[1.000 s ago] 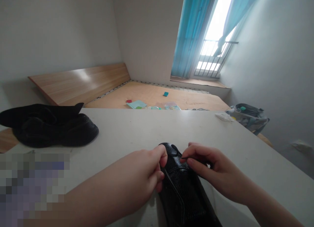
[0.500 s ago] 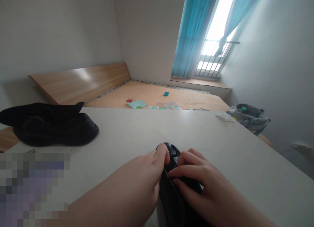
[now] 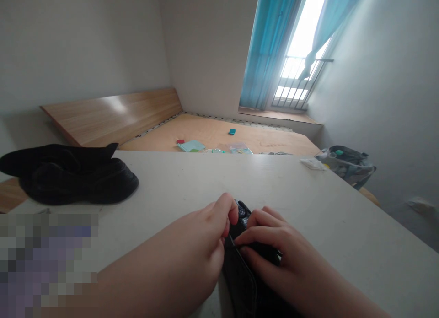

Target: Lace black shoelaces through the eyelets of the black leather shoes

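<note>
At 6 o'clock in the view, on the near part of a white, smooth-topped table (image 3: 178,180), a black leather shoe-like item (image 3: 242,279) with pale stitching along a flap edge is held between two bare hands, its narrow end pointed towards 12 o'clock. Much of it is covered by the fingers, so its full shape cannot be told. Its left edge is gripped by the left hand (image 3: 202,238), whose fingers are curled in tight near the far end; presumably the item is steadied this way while finer work is left to the other side. From 4 o'clock the right hand (image 3: 283,247) is laid across the item, and a narrow dark part by the stitched edge appears to be pinched between thumb and index fingertip; whether a lace, a strap or the edge itself is caught there cannot be told. The two grips are set just beside each other, probably so that the leather between them is kept taut. Just short of 9 o'clock, a bulky black shoe-shaped thing (image 3: 78,183) is set well apart, perhaps so that elbow room is left. At 3 o'clock, a small white crumpled packet (image 3: 313,164) is seen at the table's edge, and beyond it a grey-blue soft bag (image 3: 351,164) is placed, apparently out of the arms' way.
</note>
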The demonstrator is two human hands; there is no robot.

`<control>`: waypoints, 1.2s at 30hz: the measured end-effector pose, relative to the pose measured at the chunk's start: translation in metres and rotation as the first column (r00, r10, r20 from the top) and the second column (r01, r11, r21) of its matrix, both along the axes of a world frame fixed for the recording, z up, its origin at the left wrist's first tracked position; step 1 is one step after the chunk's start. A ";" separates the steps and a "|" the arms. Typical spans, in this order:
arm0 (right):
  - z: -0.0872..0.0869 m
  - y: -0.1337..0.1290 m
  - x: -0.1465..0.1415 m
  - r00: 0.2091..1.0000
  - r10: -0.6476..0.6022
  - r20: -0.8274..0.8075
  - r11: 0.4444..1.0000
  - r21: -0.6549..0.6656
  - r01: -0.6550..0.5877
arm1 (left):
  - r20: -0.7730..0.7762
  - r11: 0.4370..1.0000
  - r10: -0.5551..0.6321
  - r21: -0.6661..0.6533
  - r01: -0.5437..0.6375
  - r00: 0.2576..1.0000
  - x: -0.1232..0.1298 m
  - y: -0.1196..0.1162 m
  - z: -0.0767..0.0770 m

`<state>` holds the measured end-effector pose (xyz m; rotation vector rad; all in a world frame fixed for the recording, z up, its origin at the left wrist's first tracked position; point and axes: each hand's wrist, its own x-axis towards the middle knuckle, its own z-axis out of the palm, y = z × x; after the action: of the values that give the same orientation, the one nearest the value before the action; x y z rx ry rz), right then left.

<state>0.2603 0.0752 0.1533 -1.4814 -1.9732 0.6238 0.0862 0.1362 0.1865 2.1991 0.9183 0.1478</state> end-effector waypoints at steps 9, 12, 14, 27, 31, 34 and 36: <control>-0.001 -0.001 0.001 0.999 0.012 -0.034 1.000 0.014 -0.011 | 0.067 1.000 -0.019 -0.001 0.019 0.998 -0.001 0.001 -0.003; -0.001 -0.001 0.001 0.999 0.014 -0.038 1.000 0.013 -0.014 | 0.062 1.000 -0.022 0.003 0.022 0.998 -0.001 0.002 -0.006; -0.001 -0.001 0.001 0.999 0.015 -0.036 1.000 0.012 -0.014 | 0.044 1.000 -0.022 0.011 0.021 0.999 -0.001 0.003 -0.007; -0.004 -0.003 -0.002 0.996 0.016 0.087 0.999 0.040 -0.020 | -0.046 0.999 -0.048 0.019 0.049 0.998 0.000 0.002 -0.013; -0.002 -0.004 -0.002 0.995 0.009 0.104 0.999 0.033 -0.012 | -0.052 0.997 -0.073 0.009 0.073 0.996 0.000 0.003 -0.014; -0.001 -0.002 -0.004 0.995 0.002 0.101 1.000 0.008 -0.003 | -0.038 0.997 -0.077 0.008 0.077 0.996 0.000 0.003 -0.013; 0.000 0.000 -0.006 0.997 0.014 0.078 1.000 0.003 -0.014 | -0.017 0.997 -0.073 0.014 0.074 0.997 0.001 0.002 -0.012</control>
<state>0.2547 0.0749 0.1528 -1.5120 -2.0442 0.5764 0.0873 0.1382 0.1742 2.2472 0.8465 0.1015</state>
